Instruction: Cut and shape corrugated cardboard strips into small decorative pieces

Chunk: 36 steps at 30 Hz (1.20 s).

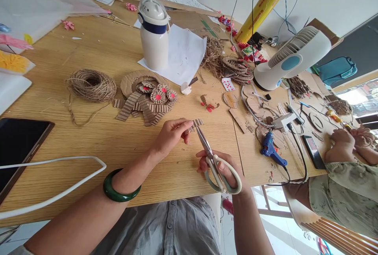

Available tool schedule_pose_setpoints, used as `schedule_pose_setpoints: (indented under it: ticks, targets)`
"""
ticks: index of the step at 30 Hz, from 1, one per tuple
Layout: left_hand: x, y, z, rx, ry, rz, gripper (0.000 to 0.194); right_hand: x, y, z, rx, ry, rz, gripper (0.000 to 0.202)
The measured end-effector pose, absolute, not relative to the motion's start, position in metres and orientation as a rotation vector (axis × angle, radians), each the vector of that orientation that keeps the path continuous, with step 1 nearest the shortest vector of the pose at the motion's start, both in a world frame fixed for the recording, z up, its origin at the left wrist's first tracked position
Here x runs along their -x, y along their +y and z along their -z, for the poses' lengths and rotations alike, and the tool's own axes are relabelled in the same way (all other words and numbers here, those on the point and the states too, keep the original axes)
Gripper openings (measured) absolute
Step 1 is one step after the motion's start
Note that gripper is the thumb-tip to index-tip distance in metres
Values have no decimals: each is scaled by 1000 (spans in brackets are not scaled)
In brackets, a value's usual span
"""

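Observation:
Between the fingertips of my left hand (173,134) is a small strip of corrugated cardboard (197,122). My right hand (226,170) has its fingers through the handles of a pair of white-handled scissors (208,148). The blade tips touch or lie very close to the strip's lower edge; I cannot tell if they cut into it. Beyond my left hand lies a cardboard wreath (128,85) with a corrugated ribbon (130,105) and several rolled cardboard flowers (158,96) with red centres. A coil of twine (91,85) sits to its left.
A white bottle (154,42) stands on paper behind the wreath. To the right are a blue glue gun (270,146), a power strip (284,121), a white fan (295,58) and cables. A co-worker's hands (342,140) are at far right. A tablet (20,148) and white cable lie left.

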<state>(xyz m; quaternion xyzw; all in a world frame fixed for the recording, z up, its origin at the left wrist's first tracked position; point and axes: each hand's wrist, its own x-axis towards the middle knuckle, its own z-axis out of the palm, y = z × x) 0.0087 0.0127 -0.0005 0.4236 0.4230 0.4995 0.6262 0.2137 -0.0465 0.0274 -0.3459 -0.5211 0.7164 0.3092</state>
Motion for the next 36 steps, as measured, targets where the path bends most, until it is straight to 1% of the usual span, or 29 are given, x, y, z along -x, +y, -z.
schedule_pose_setpoints:
  ticks: [6, 13, 18, 24, 29, 34, 36]
  targets:
    - [-8, 12, 2, -959, 966, -1150, 30, -213, -45, -27, 977, -1436, -1871, 52]
    - [-8, 12, 2, -929, 973, -1162, 34, -214, -45, -26, 943, -1412, -1906, 49]
    - [-9, 12, 0, -922, 1013, -1148, 37, -214, -44, -26, 912, -1382, -1940, 53]
    - [-9, 12, 0, -889, 978, -1102, 36, -211, -44, -28, 961, -1394, -1909, 52]
    - [-10, 12, 1, -904, 984, -1072, 41, -206, -45, -23, 928, -1324, -1892, 51]
    - [-10, 12, -1, -885, 970, -1069, 40, -205, -44, -20, 896, -1317, -1897, 49]
    - [-10, 12, -2, -867, 951, -1058, 40, -206, -44, -17, 879, -1312, -1905, 52]
